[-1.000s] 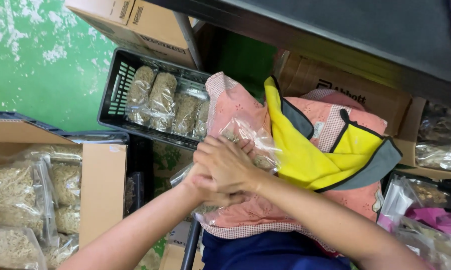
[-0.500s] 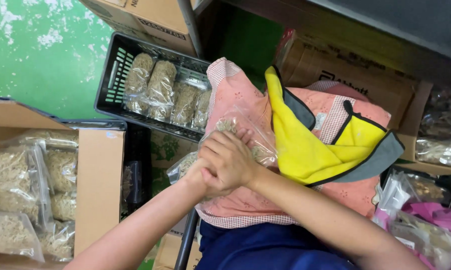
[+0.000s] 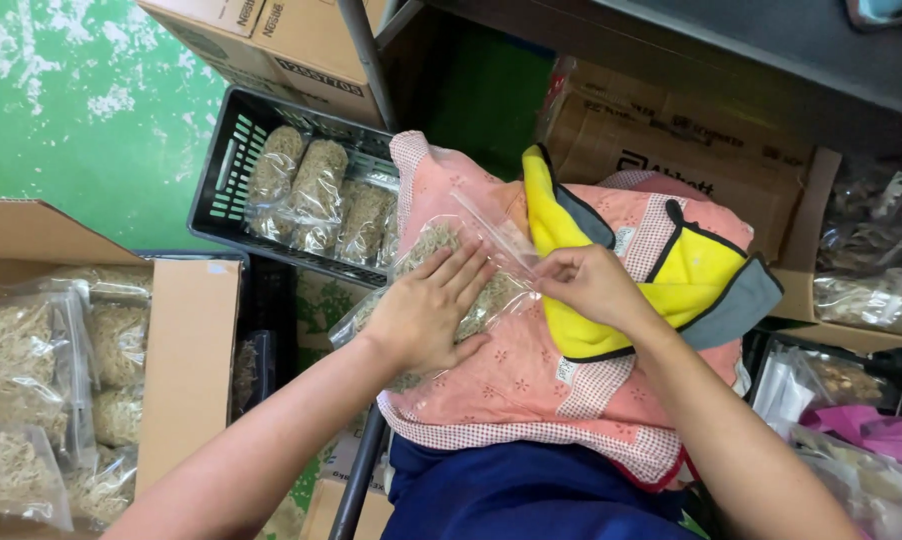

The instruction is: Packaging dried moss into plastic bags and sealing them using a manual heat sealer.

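The clear bag of dried strands (image 3: 441, 290) lies on the pink apron over the person's lap, its long axis slanting up toward the right, with the left hand (image 3: 426, 310) pressed flat upon it and the right hand (image 3: 586, 285) pinching its upper mouth edge.

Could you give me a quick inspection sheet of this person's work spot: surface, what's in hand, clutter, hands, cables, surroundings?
Surface: pink patterned cloth over the lap.
Job's things: clear zip bag of dried strands lying on the cloth.
Clutter: yellow and grey cloth beside the bag.
Grippers: left hand pressed flat on the bag; right hand pinching its top edge.
Cables: nothing seen.
Surroundings: black crate of filled bags, cardboard box of filled bags at left, green floor.
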